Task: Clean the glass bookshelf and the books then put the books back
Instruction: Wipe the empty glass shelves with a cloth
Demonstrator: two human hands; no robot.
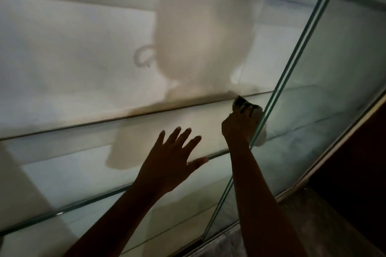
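Note:
The glass bookshelf fills the view, with a glass shelf [83,200] running across it and a vertical glass divider [296,52] on the right. My left hand [169,160] lies flat on the shelf with its fingers spread and its thumb at the shelf's front edge. My right hand [238,125] grips a crumpled cloth [243,103] and holds it against the back of the shelf, right beside the divider. No books show in this view.
A higher glass shelf edge [104,120] crosses the middle of the view. Behind the glass stands a pale wall with my shadow on it. A dark frame [344,160] and a pale strip bound the bookshelf at the right.

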